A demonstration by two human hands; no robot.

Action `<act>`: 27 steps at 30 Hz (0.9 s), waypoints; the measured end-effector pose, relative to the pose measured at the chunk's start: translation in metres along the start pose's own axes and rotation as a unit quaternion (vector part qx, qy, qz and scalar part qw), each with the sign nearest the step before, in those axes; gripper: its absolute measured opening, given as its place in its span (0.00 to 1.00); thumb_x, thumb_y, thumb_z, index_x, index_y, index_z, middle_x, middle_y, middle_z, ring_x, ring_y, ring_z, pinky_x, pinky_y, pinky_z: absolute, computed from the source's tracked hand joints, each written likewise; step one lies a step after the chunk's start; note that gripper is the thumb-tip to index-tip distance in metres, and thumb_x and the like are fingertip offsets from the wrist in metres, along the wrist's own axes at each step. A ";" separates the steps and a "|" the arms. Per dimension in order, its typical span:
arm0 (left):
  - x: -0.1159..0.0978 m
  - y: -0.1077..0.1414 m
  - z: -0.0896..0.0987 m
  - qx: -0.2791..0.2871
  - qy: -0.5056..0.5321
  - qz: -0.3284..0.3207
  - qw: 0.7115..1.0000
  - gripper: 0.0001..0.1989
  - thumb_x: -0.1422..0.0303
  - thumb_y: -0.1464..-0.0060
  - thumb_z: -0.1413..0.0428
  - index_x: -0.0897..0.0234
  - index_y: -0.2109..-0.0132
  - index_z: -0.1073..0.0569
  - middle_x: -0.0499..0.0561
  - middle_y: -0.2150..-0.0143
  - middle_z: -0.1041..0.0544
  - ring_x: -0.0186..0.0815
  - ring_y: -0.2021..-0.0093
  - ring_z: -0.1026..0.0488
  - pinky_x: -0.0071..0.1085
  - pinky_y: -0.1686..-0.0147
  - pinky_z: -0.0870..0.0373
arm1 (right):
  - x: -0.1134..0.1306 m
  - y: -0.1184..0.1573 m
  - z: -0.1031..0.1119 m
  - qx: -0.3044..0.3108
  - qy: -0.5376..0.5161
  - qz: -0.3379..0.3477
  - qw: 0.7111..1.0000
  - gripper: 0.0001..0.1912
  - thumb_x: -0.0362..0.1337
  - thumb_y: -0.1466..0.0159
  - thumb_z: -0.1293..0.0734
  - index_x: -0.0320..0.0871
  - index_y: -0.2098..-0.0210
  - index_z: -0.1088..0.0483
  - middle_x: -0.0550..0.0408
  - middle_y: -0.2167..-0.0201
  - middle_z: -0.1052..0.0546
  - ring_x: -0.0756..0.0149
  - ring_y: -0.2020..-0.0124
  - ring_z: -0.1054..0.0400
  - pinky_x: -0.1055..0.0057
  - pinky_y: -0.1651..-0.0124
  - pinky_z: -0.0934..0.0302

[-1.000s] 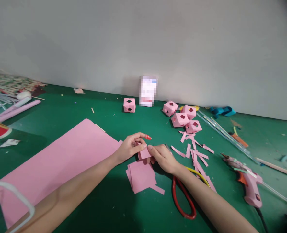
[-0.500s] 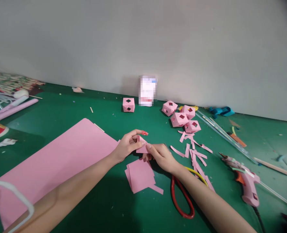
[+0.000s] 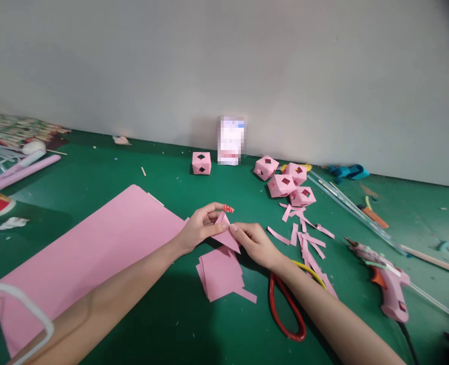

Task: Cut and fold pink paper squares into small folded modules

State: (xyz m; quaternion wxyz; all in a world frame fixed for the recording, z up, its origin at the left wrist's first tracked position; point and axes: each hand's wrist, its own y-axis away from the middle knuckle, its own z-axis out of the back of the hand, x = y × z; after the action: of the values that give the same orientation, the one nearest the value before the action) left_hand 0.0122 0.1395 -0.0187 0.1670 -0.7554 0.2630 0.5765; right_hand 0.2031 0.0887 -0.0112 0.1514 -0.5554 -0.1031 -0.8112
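Between my hands is a folded piece of pink paper (image 3: 228, 240), triangular in outline. My left hand (image 3: 203, 225) pinches its upper left part between thumb and fingers; one finger, with a red patterned wrap at its tip, points off to the right. At the paper's right edge my right hand (image 3: 257, 244) has its thumb and fingers pressed together. Just below lies a small stack of pink paper squares (image 3: 220, 278) with a narrow strip sticking out. A large pink sheet (image 3: 95, 253) lies under and beside my left forearm.
Several folded pink paper boxes (image 3: 281, 186) and loose paper strips (image 3: 304, 238) lie right of centre. Another box (image 3: 201, 163) stands near a blurred upright screen (image 3: 231, 142). A pink glue gun (image 3: 389, 286) is at right. Red scissor handles (image 3: 285, 312) show beneath my right forearm.
The folded paper has turned, and its pointed corner now reaches down to the right. My right fingers have shifted to its upper right edge. The left hand has barely moved.
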 end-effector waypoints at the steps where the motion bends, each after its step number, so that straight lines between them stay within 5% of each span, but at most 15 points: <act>1: 0.000 0.000 0.000 0.002 -0.002 0.002 1.000 0.20 0.66 0.47 0.34 0.64 0.48 0.26 0.48 0.64 0.26 0.28 0.67 0.32 0.26 0.64 0.37 | 0.000 0.000 0.000 -0.003 0.000 0.002 1.000 0.27 0.55 0.27 0.46 0.44 0.77 0.46 0.63 0.79 0.45 0.73 0.76 0.52 0.72 0.72 0.54; 27: -0.002 -0.001 -0.003 -0.020 -0.014 0.014 1.000 0.20 0.64 0.45 0.35 0.63 0.47 0.28 0.48 0.65 0.24 0.30 0.66 0.28 0.27 0.64 0.35 | 0.002 0.000 0.000 -0.050 -0.007 -0.005 0.999 0.25 0.52 0.29 0.43 0.44 0.78 0.43 0.62 0.80 0.43 0.72 0.76 0.51 0.71 0.72 0.54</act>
State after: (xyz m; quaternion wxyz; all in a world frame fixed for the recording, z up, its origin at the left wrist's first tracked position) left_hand 0.0145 0.1389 -0.0165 0.1476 -0.7463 0.2600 0.5946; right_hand 0.2021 0.0883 -0.0093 0.1187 -0.5675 -0.0661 -0.8121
